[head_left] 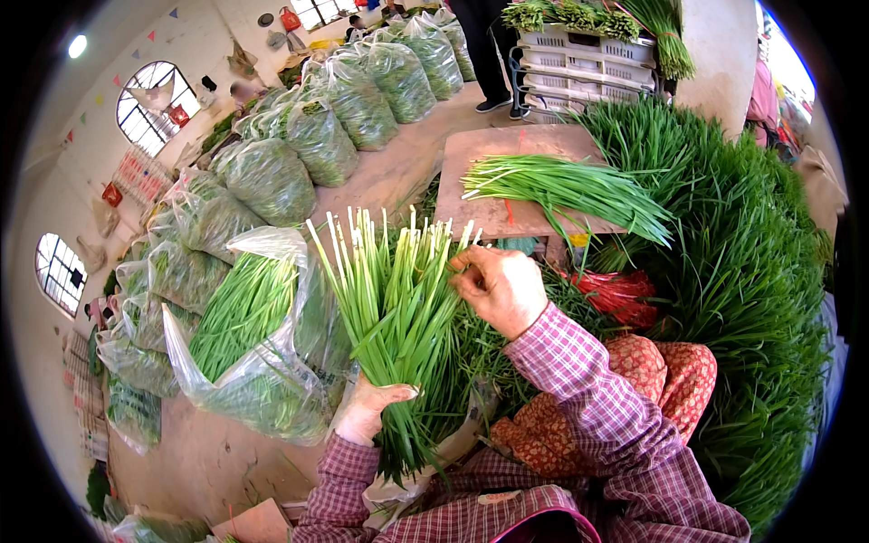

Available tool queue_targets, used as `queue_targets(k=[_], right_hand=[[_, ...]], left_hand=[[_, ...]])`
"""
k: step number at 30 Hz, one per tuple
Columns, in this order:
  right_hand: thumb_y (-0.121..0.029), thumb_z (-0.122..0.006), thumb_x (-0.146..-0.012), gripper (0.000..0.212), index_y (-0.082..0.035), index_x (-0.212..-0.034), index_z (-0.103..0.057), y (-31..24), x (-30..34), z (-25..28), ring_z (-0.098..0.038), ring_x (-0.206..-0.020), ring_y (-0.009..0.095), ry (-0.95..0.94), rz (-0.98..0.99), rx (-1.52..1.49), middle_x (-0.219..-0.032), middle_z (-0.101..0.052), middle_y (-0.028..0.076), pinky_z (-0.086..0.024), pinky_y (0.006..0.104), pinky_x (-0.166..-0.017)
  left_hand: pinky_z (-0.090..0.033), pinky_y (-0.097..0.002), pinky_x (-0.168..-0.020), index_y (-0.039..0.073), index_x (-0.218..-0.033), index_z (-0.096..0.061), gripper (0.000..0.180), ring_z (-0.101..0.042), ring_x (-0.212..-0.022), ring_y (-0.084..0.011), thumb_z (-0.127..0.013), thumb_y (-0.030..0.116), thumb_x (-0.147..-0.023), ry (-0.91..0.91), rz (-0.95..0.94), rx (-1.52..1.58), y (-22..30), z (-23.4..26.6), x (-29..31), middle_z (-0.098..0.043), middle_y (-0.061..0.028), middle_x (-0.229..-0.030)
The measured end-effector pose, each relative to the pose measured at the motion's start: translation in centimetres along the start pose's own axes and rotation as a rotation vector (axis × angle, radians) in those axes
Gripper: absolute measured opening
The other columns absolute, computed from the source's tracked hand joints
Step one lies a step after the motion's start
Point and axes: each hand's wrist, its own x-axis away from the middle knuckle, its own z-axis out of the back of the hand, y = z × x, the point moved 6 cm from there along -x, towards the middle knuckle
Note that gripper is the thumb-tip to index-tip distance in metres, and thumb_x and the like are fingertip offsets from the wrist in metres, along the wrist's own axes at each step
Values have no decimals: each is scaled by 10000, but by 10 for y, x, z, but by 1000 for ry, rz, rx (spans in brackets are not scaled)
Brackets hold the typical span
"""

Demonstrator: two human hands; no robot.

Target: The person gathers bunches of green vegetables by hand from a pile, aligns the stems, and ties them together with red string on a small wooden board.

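Note:
My left hand (pixel 373 407) grips a thick bunch of green chives (pixel 394 299) around its middle, cut pale ends pointing up and away from me. At the bunch's upper right edge my right hand (pixel 498 288) pinches a few stalks with closed fingers. Both sleeves are purple plaid. Just left of the bunch lies an open clear plastic bag (pixel 253 362) filled with more chives.
A wooden board (pixel 507 145) ahead carries a loose chive bundle (pixel 570 190). A big heap of chives (pixel 751 271) fills the right side. Several filled bags (pixel 317 136) line the floor to the left. White crates (pixel 588 54) stand behind, with a person's legs beside them. Red bands (pixel 620 294) lie near my knee.

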Motion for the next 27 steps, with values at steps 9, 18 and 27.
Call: queue_targets(k=[9,18,27], right_hand=[[-298,-682,-773,185,-147,-879,-670,68,-13,63,-634,-700,231,10,-71,484,-765,-620,34,-522,362,-607],[-299,-727,-708,233,-175,-899,-681,-32,-4,1,-519,-1002,236,-155,328,244,-1008,-586,22,-352,462,-960],[-207,-645,-752,69,-166,-805,-628,-22,2,-26,-555,-930,215,-295,375,290,-770,-587,19,-311,482,-993]], left_hand=[[-576,-299,-656,-68,-1174,-512,532,-675,-739,-230,-724,-53,-687,-62,31,-80,3,11,9,-659,-161,-891],[-545,-293,-687,-8,-1177,-510,606,-649,-791,-194,-775,-17,-632,-58,62,-92,-4,4,7,-635,-99,-966],[-520,-274,-687,10,-1146,-547,603,-636,-788,-156,-810,53,-605,-92,127,-168,-3,6,6,-633,-67,-980]])
